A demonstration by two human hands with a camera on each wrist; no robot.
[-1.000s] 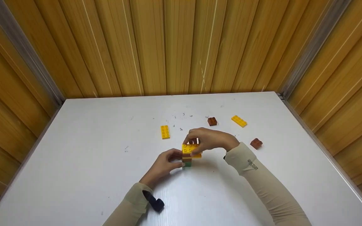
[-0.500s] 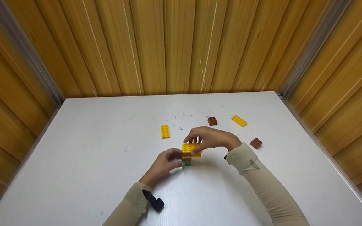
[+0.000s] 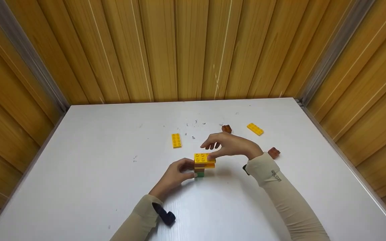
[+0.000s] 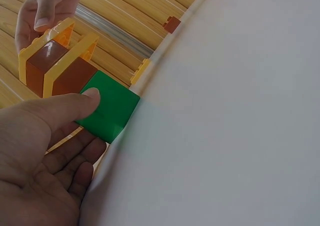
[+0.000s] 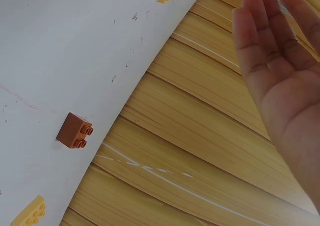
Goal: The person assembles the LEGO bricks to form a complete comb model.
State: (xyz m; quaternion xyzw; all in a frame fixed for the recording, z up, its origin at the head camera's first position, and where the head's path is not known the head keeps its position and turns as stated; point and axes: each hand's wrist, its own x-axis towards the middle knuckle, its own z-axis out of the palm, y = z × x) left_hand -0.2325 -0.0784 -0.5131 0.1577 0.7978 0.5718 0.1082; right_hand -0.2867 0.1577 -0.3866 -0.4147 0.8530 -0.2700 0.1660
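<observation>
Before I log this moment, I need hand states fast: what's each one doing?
Left hand: closed, holding the toy-brick stack by its green bottom brick.
Right hand: open, holding nothing, thumb at the top yellow plate.

Long beige sleeves covered both forearms, the left sleeve (image 3: 131, 224) ending in a greyer cuff (image 3: 146, 206). A black attachment (image 3: 168, 218) with a rounded end stuck out at that cuff. The right sleeve (image 3: 288, 197) was finely wrinkled along the forearm and bore small dark lettering (image 3: 275, 175), too small to read, near the wrist. The hands (image 3: 173, 174) were ungloved, with short fingernails.
</observation>
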